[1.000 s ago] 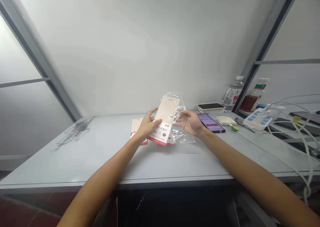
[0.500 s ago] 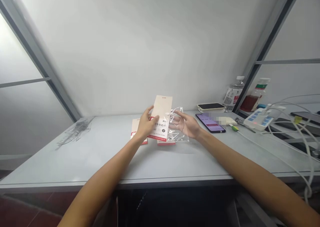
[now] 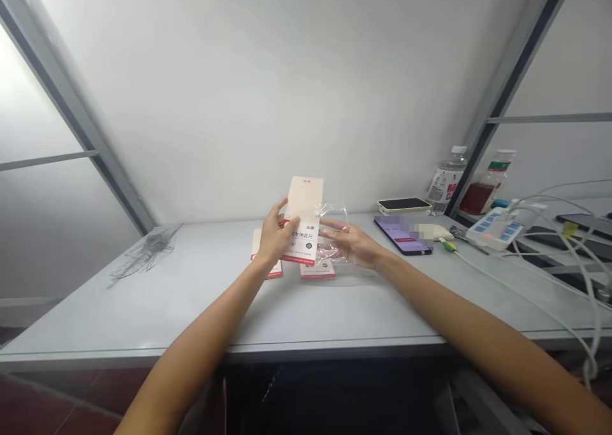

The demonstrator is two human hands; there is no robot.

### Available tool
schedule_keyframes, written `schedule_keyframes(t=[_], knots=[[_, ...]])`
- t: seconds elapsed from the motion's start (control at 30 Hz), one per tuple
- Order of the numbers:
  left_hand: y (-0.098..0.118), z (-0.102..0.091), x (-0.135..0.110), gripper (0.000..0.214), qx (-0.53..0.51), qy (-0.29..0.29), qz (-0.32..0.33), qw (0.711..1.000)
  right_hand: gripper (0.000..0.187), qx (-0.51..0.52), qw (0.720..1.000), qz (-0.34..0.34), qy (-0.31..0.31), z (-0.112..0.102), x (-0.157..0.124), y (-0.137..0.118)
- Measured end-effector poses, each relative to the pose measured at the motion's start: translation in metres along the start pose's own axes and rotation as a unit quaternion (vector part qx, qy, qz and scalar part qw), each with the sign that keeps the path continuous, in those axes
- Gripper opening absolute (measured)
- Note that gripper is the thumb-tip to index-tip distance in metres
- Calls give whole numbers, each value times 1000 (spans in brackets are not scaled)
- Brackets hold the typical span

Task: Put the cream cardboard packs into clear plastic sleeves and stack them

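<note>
My left hand (image 3: 271, 236) grips a pale pink card pack (image 3: 303, 218) with a red bottom edge and holds it upright above the table. My right hand (image 3: 351, 243) is just to its right, fingers spread, touching a clear plastic sleeve (image 3: 333, 229) that lies crumpled low over the table. Two more of the same pink card packs lie flat on the table: one (image 3: 261, 256) behind my left hand, one (image 3: 318, 269) under the sleeve.
The grey table (image 3: 191, 301) runs to a white wall. At the right are a lit phone (image 3: 402, 234), a dark phone on a white block (image 3: 403, 205), two bottles (image 3: 447, 178), a power strip (image 3: 495, 226) and white cables (image 3: 549, 275). Crumpled clear plastic (image 3: 143, 250) lies far left.
My left hand drew the pink card pack out of the clear sleeve and moved it left and upright. My right hand lowered the emptied sleeve toward the table.
</note>
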State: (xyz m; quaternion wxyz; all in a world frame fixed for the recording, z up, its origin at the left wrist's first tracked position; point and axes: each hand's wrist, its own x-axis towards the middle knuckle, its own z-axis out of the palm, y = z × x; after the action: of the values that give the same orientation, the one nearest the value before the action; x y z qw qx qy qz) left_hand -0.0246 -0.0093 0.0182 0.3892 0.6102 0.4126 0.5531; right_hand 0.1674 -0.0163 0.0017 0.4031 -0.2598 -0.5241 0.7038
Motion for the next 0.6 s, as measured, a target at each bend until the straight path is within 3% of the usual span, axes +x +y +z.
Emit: schedule_keyframes(t=[0.13, 0.3, 0.6], knots=[[-1, 0, 0, 69, -1, -4, -26, 1000, 55, -22, 1000, -5, 5, 1, 1, 2], [-8, 0, 1, 61, 70, 18, 47, 996, 62, -13, 1000, 17, 22, 3, 2, 5], [-2, -8, 3, 61, 130, 14, 65, 989, 46, -1, 999, 19, 31, 0, -1, -1]])
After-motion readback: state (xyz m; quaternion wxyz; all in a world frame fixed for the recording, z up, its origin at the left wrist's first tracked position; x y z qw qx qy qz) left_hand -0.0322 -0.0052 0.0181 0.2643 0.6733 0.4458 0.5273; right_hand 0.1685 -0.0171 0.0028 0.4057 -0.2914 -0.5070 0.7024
